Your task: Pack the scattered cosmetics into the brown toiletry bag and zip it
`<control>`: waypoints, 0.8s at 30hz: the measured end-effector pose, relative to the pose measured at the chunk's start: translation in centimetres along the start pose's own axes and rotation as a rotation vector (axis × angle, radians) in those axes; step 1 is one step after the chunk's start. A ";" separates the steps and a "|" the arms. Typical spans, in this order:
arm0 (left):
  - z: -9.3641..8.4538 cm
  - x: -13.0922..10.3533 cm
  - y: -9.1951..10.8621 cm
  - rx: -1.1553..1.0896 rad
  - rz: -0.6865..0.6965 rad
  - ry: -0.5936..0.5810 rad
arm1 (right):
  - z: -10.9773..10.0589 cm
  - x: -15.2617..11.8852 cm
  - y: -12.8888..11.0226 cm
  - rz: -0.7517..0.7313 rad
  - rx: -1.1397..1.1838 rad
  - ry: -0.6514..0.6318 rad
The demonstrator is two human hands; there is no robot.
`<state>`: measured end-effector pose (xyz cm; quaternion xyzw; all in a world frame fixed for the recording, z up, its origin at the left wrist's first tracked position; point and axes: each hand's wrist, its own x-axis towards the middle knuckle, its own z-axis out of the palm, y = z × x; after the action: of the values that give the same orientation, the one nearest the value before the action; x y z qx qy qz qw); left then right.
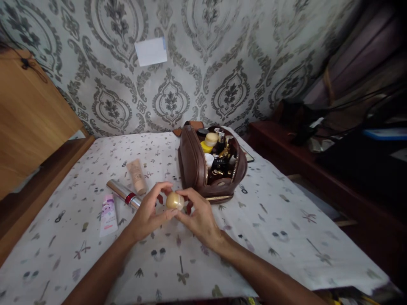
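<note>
Between my two hands is a small jar with a gold lid [174,201], held above the cloth in front of the bag. The fingers of my left hand [151,212] curl round its left side, thumb at the bottom. My right hand [199,216] grips its right side with thumb and fingers. Just behind stands a brown cosmetic bag [193,167], unzipped, with several jars, bottles and lipstick-like tubes inside. Left of my hands lie a silver tube with a red band [119,190], a beige squeeze tube [137,176] and a pink-and-white tube [108,216].
A white patterned cloth [270,254] covers the surface. Wooden furniture [34,123] borders the left, and a dark red ledge [286,156] with cables runs along the right. Patterned wallpaper [171,97] rises behind. A flat dark-edged object [247,155] lies partly behind the bag.
</note>
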<state>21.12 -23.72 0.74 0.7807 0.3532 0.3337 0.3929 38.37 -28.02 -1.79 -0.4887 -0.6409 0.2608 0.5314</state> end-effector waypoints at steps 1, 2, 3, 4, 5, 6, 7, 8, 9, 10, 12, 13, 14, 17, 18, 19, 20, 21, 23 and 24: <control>0.1 0.0 0.0 0.006 -0.017 0.021 | 0.0 0.0 0.0 -0.006 -0.002 -0.002; 0.3 0.0 0.0 0.007 -0.036 0.034 | 0.0 -0.1 0.0 -0.005 -0.006 -0.006; 0.4 0.0 0.0 0.000 -0.054 0.042 | 0.0 -0.1 0.0 0.003 -0.010 -0.010; 0.4 0.0 -0.1 -0.014 -0.065 0.045 | 0.0 -0.2 0.1 0.020 -0.011 -0.012; 0.4 0.0 -0.1 -0.031 -0.073 0.044 | 0.0 -0.2 0.1 0.042 -0.009 -0.017; 0.4 0.0 -0.2 -0.048 -0.077 0.044 | 0.0 -0.2 0.2 0.065 -0.004 -0.024; 0.3 -0.1 -0.3 -0.063 -0.079 0.040 | -0.1 -0.2 0.2 0.085 0.003 -0.028; 0.1 -0.2 -0.4 -0.074 -0.077 0.031 | -0.1 -0.2 0.1 0.098 0.011 -0.027; 0.0 -0.2 -0.6 -0.080 -0.073 0.017 | -0.2 -0.2 0.1 0.106 0.020 -0.027; -0.2 -0.3 -0.8 -0.079 -0.067 0.001 | -0.2 -0.2 0.0 0.112 0.032 -0.030; -0.5 -0.3 -1.2 -0.066 -0.051 -0.022 | -0.3 -0.2 -0.2 0.126 0.069 -0.038; -0.7 -0.3 -1.4 -0.057 -0.041 -0.024 | -0.4 -0.2 -0.3 0.134 0.092 -0.047; -0.8 -0.3 -1.5 -0.050 -0.033 -0.020 | -0.4 -0.1 -0.3 0.141 0.115 -0.060; -0.9 -0.1 -1.6 -0.048 -0.024 -0.002 | -0.5 -0.1 -0.3 0.129 0.152 -0.098; -0.9 -0.1 -1.5 -0.053 -0.022 0.006 | -0.7 -0.1 -0.3 0.103 0.143 -0.112; -0.8 -0.1 -1.4 -0.062 -0.017 0.017 | -0.9 -0.1 -0.5 0.068 0.128 -0.130; -0.7 0.0 -1.2 -0.071 -0.012 0.029 | -1.1 -0.1 -0.6 0.025 0.112 -0.149; -0.6 0.0 -1.1 -0.082 -0.004 0.038 | -1.5 -0.2 -0.9 -0.020 0.097 -0.170; -0.3 -0.1 -0.8 -0.110 0.020 0.049 | -2.4 -0.4 -1.5 -0.089 0.075 -0.211; -0.3 -0.1 -0.7 -0.124 0.035 0.051 | -2.9 -0.5 -1.8 -0.104 0.062 -0.215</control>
<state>20.64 -23.43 0.24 0.7520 0.3281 0.3816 0.4257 40.43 -29.69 0.45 -0.4077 -0.7102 0.3034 0.4873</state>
